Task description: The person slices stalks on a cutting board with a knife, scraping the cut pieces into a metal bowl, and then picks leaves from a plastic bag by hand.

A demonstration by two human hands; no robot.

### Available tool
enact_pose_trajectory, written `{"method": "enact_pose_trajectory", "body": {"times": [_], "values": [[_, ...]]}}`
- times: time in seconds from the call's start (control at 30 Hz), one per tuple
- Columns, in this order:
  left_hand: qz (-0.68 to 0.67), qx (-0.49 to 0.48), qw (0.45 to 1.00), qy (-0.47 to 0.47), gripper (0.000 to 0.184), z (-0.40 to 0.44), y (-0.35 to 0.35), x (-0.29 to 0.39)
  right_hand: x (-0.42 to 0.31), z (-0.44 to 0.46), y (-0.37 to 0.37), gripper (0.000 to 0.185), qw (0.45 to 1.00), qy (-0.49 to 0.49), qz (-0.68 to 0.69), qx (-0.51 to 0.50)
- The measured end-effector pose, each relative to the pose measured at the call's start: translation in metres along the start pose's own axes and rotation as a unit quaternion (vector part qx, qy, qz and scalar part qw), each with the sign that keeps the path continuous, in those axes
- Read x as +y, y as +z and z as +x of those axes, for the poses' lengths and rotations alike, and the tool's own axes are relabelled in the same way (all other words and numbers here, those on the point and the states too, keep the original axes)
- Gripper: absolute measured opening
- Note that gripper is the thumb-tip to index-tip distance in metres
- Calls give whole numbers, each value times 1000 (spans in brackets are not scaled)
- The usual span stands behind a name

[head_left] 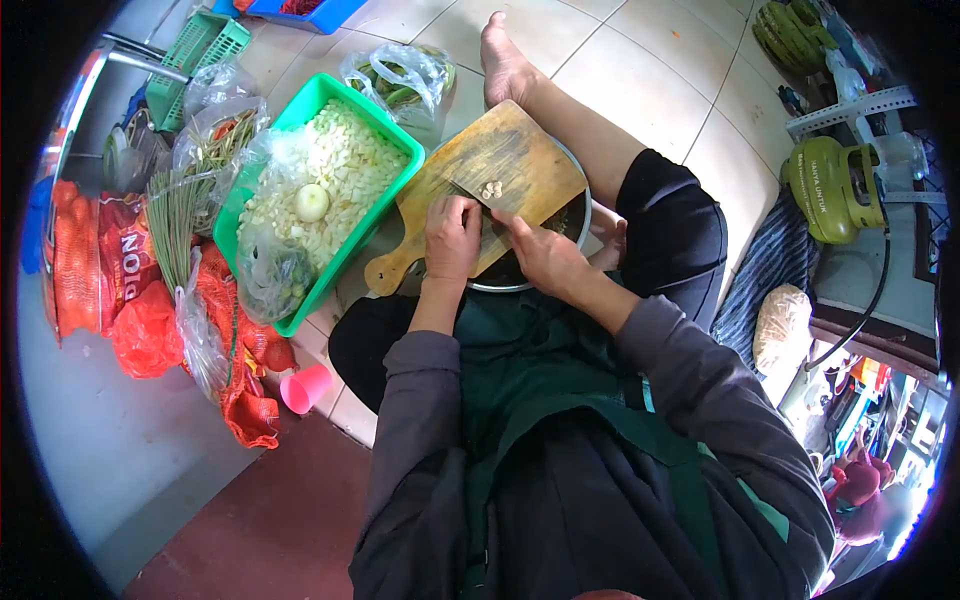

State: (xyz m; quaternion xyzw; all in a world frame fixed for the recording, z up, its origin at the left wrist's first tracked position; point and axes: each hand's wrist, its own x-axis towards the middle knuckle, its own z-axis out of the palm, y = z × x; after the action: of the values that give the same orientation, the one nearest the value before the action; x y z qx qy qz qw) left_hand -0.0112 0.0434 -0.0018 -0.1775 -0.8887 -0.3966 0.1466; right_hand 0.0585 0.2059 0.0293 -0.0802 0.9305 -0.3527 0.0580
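Mid-frame, a basin [587, 226] is mostly hidden by a board [500, 150]; left hand [453, 238] and right hand [553, 262] are curled, grip indiscernible; chopped pieces [345, 150] and 1 onion [312, 203] are held in the upper-left tub [350, 260]

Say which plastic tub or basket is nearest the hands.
The bright green tub of chopped white pieces; the blue tub and openwork green basket sit farther off.

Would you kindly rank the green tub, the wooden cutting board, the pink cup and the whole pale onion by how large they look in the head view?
Largest to smallest:
1. Green tub
2. Wooden cutting board, partly covered
3. Pink cup
4. Whole pale onion
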Motion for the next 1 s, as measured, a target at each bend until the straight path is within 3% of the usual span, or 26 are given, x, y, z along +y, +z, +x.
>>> {"method": "enact_pose_trajectory", "body": {"times": [0.1,0.2,0.3,0.6,0.8,1.0], "values": [[8,12,1000,0,7,-2,1,-3,4,-28,-15,41,998,31,-30,-52],[9,14,1000,1,7,-3,2,-5,17,-40,-13,41,999,-31,-21,31],[9,14,1000,5,8,-3,0,-6,15,-34,-13,42,998,-37,-12,48],[7,5,1000,3,7,-4,-2,-4,0,-14,-12,41,999,15,11,-30],[6,-3,1000,7,7,-2,-2,-3,1,11,10,39,1000,-7,-25,16],[6,17,1000,0,6,-3,-1,-5,14,-39,-9,41,997,10,-77,-16]]}}
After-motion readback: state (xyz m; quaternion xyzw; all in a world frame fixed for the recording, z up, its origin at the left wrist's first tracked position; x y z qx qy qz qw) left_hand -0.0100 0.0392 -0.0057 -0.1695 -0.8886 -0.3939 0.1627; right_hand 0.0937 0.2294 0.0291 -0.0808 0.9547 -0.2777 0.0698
